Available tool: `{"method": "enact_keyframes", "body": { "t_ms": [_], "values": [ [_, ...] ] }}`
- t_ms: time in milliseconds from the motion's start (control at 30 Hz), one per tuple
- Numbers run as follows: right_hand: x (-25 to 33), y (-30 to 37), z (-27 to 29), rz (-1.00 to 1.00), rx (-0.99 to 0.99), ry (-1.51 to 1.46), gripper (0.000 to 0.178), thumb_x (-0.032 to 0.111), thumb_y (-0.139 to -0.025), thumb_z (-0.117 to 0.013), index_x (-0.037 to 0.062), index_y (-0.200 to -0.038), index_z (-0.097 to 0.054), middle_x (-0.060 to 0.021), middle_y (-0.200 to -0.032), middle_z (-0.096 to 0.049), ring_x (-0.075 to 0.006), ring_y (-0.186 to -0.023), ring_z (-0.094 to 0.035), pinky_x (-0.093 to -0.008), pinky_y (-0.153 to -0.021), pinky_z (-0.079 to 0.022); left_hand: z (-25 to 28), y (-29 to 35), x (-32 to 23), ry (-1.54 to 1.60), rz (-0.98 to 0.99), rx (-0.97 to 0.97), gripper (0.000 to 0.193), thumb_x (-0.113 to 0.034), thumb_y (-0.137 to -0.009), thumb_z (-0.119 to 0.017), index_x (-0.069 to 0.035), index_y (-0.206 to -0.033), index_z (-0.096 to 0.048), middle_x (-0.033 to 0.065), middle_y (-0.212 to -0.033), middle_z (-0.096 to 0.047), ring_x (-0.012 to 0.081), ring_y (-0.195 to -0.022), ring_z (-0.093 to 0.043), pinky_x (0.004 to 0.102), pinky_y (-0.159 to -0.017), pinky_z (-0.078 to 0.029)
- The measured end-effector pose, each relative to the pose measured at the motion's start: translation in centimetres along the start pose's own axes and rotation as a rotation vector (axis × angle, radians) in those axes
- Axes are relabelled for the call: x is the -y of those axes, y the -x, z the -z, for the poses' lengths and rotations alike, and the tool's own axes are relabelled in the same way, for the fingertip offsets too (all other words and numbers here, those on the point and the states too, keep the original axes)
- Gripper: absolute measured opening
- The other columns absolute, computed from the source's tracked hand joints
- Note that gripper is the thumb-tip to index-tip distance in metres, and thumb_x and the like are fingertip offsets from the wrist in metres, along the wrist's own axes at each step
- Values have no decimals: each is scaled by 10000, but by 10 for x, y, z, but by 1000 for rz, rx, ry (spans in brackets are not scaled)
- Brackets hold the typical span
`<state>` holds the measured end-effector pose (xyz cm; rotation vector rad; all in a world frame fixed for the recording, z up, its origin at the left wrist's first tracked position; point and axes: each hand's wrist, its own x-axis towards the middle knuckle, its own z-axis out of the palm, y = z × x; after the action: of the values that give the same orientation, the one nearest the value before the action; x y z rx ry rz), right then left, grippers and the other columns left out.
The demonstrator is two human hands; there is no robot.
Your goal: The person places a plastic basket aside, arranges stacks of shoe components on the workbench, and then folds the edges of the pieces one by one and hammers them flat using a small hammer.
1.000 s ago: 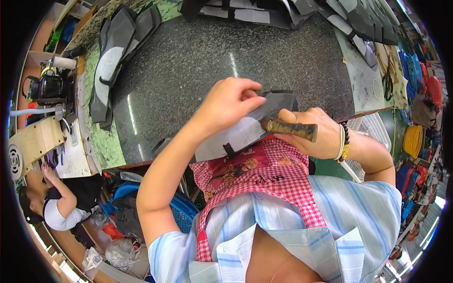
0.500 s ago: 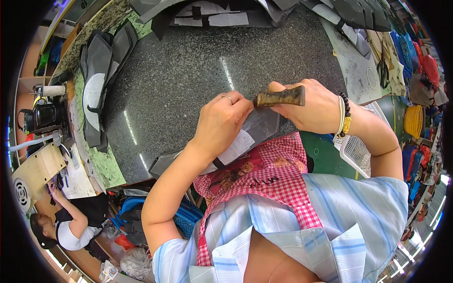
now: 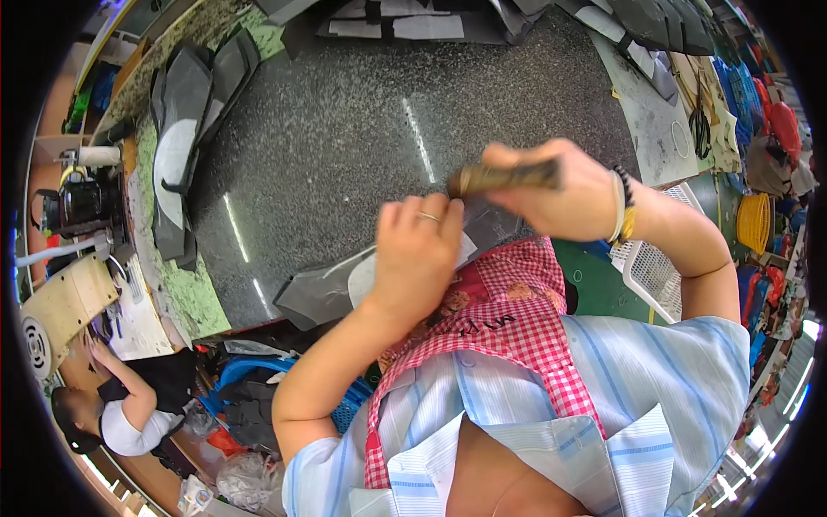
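Note:
Along the near edge of the dark speckled tabletop (image 3: 345, 129) lies a dark grey, flexible cut piece (image 3: 314, 291) with a pale patch. My left hand (image 3: 419, 250), a ring on one finger, is closed over this piece with its fingers bent and together. My right hand (image 3: 573, 191), with bracelets at the wrist, is closed round a short brown wooden-handled tool (image 3: 504, 178). The tool's dark left end is close to my left fingertips; its right end lies across my hand, smeared by motion. Its working tip is hidden.
Stacks of similar dark pieces lie at the left (image 3: 183, 146) and along the far edge (image 3: 431, 26). Scissors (image 3: 700, 129) lie at the right. A white plastic basket (image 3: 659, 267) stands beside my right arm. Another person (image 3: 129, 414) works at a machine at the left.
My left hand has slid down toward me along the grey piece, its fingers now drawn together. The tool in my right hand has shifted slightly left, its right end blurring.

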<state>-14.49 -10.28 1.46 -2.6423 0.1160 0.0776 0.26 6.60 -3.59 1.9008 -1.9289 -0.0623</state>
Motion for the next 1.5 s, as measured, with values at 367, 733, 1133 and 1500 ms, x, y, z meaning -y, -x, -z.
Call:
{"method": "enact_keyframes", "body": {
  "t_ms": [367, 733, 1133, 1500],
  "values": [
    [42, -13, -10, -61, 208, 102, 360, 116, -786, -621, 101, -1146, -627, -99, -844, -610, -315, -634, -649, -428, -566, -529, 38, 36, 36, 577, 448, 100, 173, -19, -744, -732, -34, -916, -716, 82, -851, -676, 260, -787, -650, 341, -696, -522],
    [48, -31, -17, 184, 225, 174, 466, 85, -809, -584, 135, -1271, -553, -140, -831, -632, -320, -652, -656, -429, -565, -525, 38, 75, 57, 329, 92, -46, 139, -59, -747, -736, -66, -883, -709, 70, -885, -670, 259, -819, -648, 370, -708, -524],
    [81, -66, -27, 199, 205, 68, 325, 106, -830, -624, 71, -1149, -572, -138, -737, -615, -331, -629, -637, -420, -544, -507, 57, 101, 68, 187, -27, -30, 125, -37, -751, -717, -58, -874, -711, 67, -865, -667, 267, -769, -671, 357, -677, -533],
    [48, -26, 0, -180, 275, 154, 170, 141, -888, -563, 62, -1024, -628, -166, -1028, -604, -346, -784, -650, -457, -612, -511, 16, 53, 62, 458, 57, -35, 138, -121, -800, -699, -95, -935, -712, 59, -920, -656, 283, -751, -674, 381, -646, -526]
  ]
}}
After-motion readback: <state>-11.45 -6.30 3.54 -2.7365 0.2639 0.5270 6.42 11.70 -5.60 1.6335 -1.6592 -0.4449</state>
